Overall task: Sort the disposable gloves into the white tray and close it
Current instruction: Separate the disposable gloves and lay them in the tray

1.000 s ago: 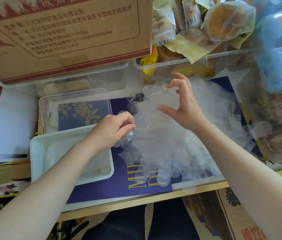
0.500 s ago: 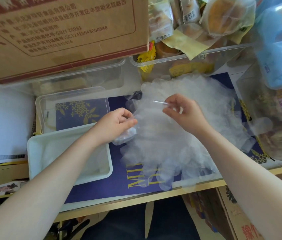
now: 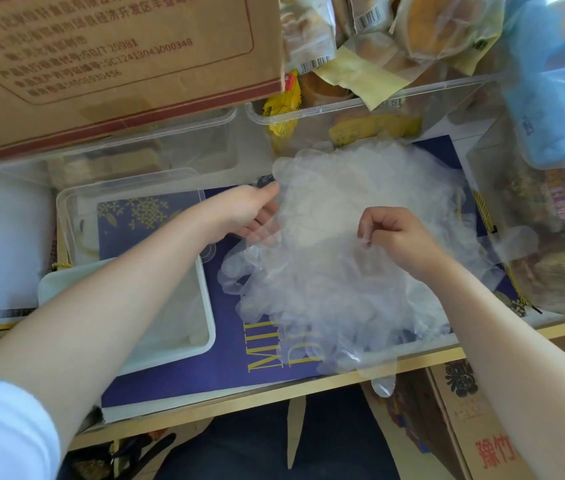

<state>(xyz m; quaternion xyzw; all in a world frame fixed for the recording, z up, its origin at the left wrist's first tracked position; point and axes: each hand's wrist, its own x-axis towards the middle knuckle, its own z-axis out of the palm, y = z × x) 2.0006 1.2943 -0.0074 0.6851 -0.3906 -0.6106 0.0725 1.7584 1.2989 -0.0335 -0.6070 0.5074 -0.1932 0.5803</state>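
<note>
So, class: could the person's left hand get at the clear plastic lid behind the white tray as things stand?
Probably yes: the left hand grips a glove in the transparent glove pile, and the clear plastic lid lies uncovered just beside its wrist.

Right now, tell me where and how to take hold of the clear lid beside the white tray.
Grip the clear lid by its far long rim, coming from above. It lies flat behind the white tray, whose far end and the left hand's forearm cover its near side, so the far edge looks the freest. A thumb-and-fingers pinch over that raised rim should probably lift it.
</note>
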